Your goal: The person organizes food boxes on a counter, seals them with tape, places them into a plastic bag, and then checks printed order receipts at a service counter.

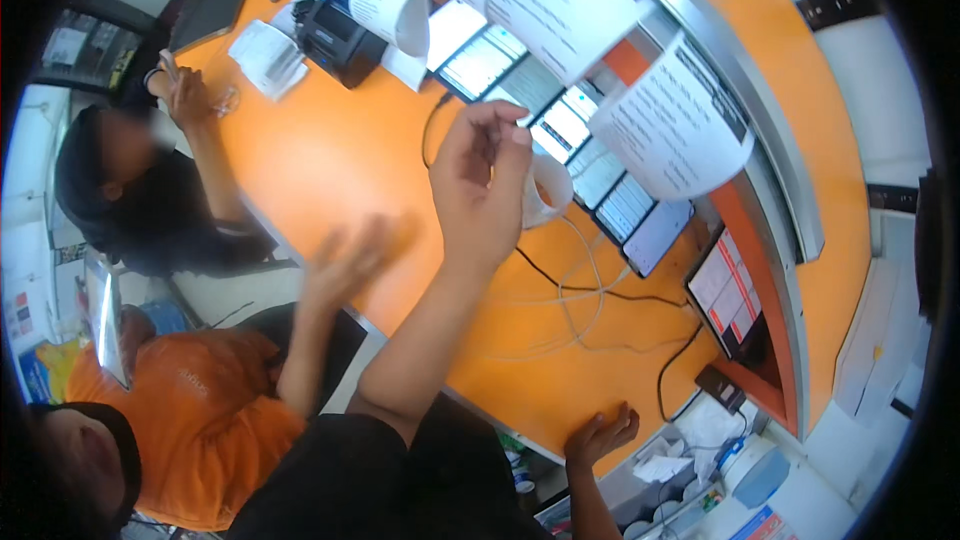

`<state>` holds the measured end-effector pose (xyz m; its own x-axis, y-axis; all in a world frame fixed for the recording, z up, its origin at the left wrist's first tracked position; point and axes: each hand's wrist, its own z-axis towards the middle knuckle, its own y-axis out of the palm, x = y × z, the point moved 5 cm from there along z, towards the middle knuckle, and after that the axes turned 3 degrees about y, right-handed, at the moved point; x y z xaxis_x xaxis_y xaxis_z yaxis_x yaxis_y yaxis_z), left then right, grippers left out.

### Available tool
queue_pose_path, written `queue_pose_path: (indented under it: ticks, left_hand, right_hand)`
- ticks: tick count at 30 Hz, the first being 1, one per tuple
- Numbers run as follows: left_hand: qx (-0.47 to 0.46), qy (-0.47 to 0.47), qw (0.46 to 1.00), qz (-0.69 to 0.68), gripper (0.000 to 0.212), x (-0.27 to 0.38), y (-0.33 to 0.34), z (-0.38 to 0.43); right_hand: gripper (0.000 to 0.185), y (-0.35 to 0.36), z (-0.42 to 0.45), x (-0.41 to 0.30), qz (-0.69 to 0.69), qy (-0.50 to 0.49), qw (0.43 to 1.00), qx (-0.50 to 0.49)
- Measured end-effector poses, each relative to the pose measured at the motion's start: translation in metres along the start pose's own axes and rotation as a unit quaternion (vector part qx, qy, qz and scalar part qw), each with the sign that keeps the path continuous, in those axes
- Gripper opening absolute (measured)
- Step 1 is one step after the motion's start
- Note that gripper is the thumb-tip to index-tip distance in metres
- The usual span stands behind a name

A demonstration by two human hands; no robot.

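Note:
My left hand is raised over the orange counter, fingers curled and thumb close to the index fingertip. A curled white paper strip shows right beside the thumb; whether the hand touches it is unclear. Behind are several lit phones or tablets in a row, and long printed paper slips hang over them. My right hand rests palm up at the counter's near edge, fingers apart, holding nothing.
Left stands a black receipt printer by a stack of papers. Thin cables cross the counter. A tablet leans at the right. A person in orange has a blurred hand over the counter; another person in black sits beyond.

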<state>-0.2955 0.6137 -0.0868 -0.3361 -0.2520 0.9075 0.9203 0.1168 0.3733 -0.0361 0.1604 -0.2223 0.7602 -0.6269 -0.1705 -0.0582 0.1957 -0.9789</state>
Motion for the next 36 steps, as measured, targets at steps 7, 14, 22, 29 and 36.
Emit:
queue_pose_path:
  ticks: [7, 14, 22, 29, 36]
  left_hand:
    - [-0.036, 0.016, 0.999, 0.01, 0.021, 0.023, 0.014, 0.002]
    - [0.019, -0.051, 0.998, -0.006, 0.014, 0.008, 0.019, -0.007]
    - [0.093, -0.089, 0.984, 0.126, 0.021, -0.016, -0.015, -0.016]
    - [-0.325, 0.085, 0.818, 0.467, 0.044, -0.006, -0.005, -0.038]
    - [-0.074, -0.138, 0.98, 0.122, 0.015, 0.025, -0.007, -0.062]
  right_hand:
    - [0.061, -0.004, -0.006, -0.005, -0.009, 0.0, 1.0, -0.011]
    - [0.064, 0.0, -0.007, 0.008, -0.012, 0.002, 1.0, -0.023]
    - [0.062, 0.0, 0.001, -0.003, 0.013, -0.001, 1.0, -0.015]
    - [0.06, -0.008, -0.001, -0.004, 0.039, 0.002, 0.999, -0.019]
    - [0.059, -0.007, 0.0, 0.005, 0.011, -0.037, 0.999, 0.034]
